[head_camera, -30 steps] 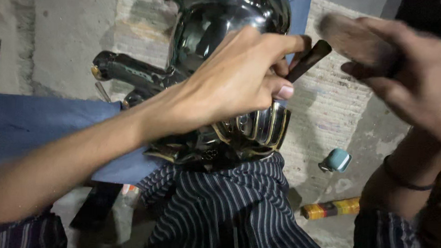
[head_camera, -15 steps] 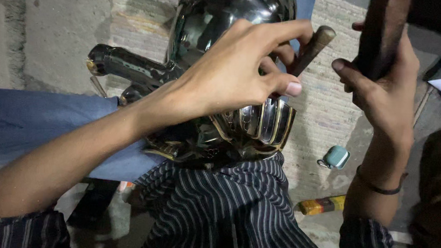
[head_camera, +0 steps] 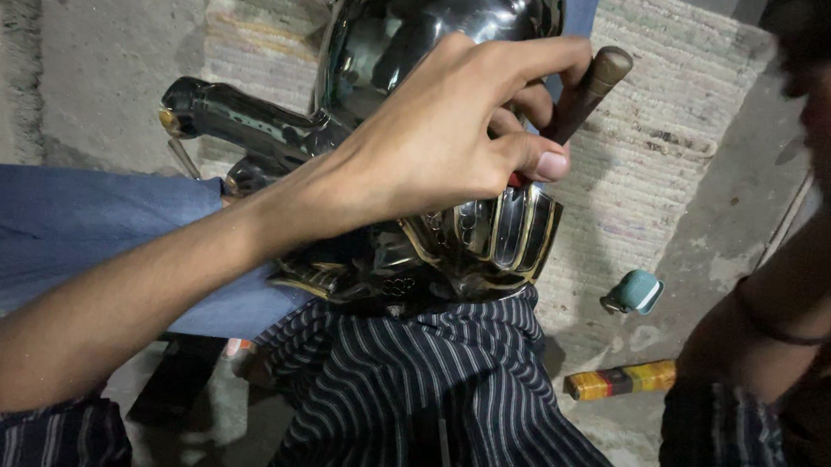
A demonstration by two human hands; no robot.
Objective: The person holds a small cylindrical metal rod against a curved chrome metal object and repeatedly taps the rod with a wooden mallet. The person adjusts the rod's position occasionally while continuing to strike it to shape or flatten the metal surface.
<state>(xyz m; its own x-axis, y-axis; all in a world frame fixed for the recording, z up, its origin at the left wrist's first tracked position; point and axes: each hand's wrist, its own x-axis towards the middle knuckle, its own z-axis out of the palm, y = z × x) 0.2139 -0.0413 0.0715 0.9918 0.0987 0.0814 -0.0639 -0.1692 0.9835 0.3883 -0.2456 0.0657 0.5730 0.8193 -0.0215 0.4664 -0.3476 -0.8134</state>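
**Left hand pinches a wooden-handled tool against a polished metal vessel**

The left hand (head_camera: 438, 141) reaches in from the lower left, its forearm crossing the view diagonally. Its grip is pressed together around a wooden-handled tool (head_camera: 592, 87): the thumb lies flat along the front, the fingers curl behind, and the rounded brown end of the handle sticks up and to the right above the knuckles. The working end of the tool is hidden behind the hand, so where it meets the metal cannot be told.

Just behind and below the hand sits a shiny dark metal vessel (head_camera: 415, 37) with a rounded, mirror-like body, a spout-like arm (head_camera: 238, 118) running out to the left, and a fluted lower part with brass-coloured edging (head_camera: 504, 237). It rests on the person's lap, over striped dark cloth (head_camera: 427, 393), with blue cloth (head_camera: 70, 232) to its left.

The right arm (head_camera: 786, 315) stands at the right edge with a thin dark band at the wrist; the hand itself is blurred and cut off at the upper right, so its grip cannot be told.

On the concrete floor (head_camera: 87, 51) lies a woven mat (head_camera: 653, 150). Near its lower right edge sit a small teal object (head_camera: 635, 292) and, well below it, a yellow-and-red packet (head_camera: 622, 379).
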